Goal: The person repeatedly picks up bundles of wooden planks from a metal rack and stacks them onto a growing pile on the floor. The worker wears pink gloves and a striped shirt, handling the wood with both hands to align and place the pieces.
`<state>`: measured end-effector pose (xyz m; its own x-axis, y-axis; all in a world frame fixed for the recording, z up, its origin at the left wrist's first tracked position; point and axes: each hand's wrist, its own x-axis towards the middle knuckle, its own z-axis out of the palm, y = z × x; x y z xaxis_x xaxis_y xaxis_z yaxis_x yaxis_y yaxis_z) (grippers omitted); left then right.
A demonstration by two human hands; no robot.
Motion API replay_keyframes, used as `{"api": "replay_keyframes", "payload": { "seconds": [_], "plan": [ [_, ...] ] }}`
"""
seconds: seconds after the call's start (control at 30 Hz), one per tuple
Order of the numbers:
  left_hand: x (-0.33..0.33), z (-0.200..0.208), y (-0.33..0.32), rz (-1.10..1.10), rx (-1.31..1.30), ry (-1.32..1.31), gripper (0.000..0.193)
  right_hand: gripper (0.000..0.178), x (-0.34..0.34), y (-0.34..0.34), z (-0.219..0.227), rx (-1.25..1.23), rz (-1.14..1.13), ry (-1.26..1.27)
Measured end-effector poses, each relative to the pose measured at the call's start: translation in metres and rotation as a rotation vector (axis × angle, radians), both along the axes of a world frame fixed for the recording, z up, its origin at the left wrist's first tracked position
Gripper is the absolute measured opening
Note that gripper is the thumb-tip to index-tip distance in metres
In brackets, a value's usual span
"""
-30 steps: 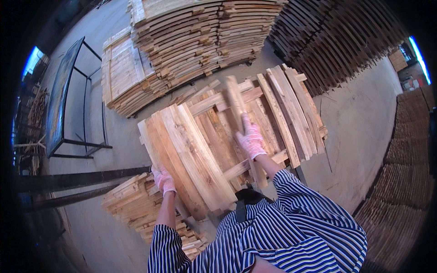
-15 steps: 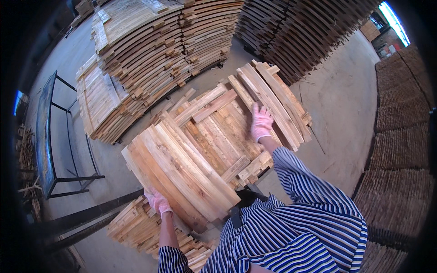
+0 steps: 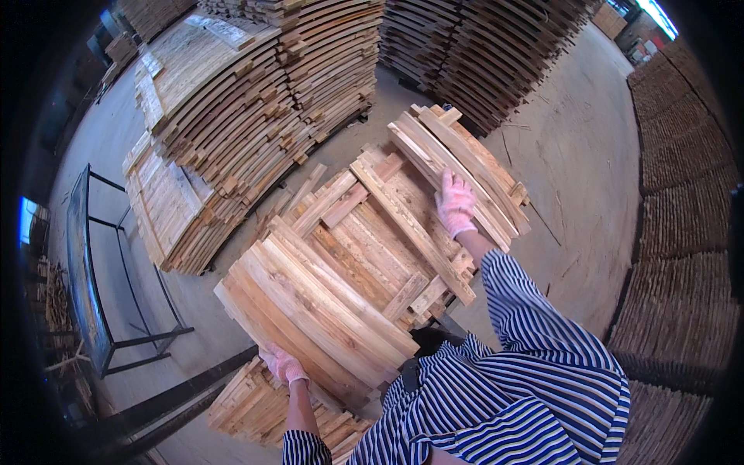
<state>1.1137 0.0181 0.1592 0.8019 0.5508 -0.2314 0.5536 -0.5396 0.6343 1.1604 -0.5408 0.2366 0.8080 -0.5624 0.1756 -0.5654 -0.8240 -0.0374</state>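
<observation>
Both my hands wear pink-and-white gloves. My left hand (image 3: 283, 363) grips the outer edge of a wooden plank (image 3: 283, 322), at the near left of a row of pale planks laid side by side. My right hand (image 3: 456, 201) lies with its fingers stretched out against the inner side of the long planks (image 3: 426, 159) at the right. Between the two groups, a narrow wooden strip (image 3: 415, 232) lies slanted over the middle boards (image 3: 349, 236). Short wooden blocks (image 3: 422, 298) sit near my body. The undersides of the planks are hidden.
Tall stacks of slatted wood (image 3: 248, 108) stand ahead to the left, with darker stacks (image 3: 480, 62) beyond. A black metal frame (image 3: 116, 271) is at the left. Brown stacked bundles (image 3: 678, 194) line the right side. More wood pieces (image 3: 256, 403) lie below my left hand.
The narrow strip has come away from the right-hand planks and now crosses the middle boards. My right hand has shifted onto the right-hand planks; my left hand stays at the same plank edge.
</observation>
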Motion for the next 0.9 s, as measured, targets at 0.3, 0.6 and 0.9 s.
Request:
{"api": "replay_keyframes", "payload": {
  "seconds": [0.3,0.6,0.9],
  "plan": [
    [0.0,-0.003,0.0,0.008,0.084,0.03,0.072,0.027,0.006,-0.012,0.013,0.499,0.121,0.06],
    [0.0,0.012,-0.006,0.007,0.007,0.001,0.075,0.079,-0.032,0.086,-0.04,0.513,0.141,0.074],
    [0.0,-0.014,0.002,0.025,0.062,-0.036,0.066,0.072,-0.032,0.169,0.004,0.794,0.263,0.194]
  ]
}}
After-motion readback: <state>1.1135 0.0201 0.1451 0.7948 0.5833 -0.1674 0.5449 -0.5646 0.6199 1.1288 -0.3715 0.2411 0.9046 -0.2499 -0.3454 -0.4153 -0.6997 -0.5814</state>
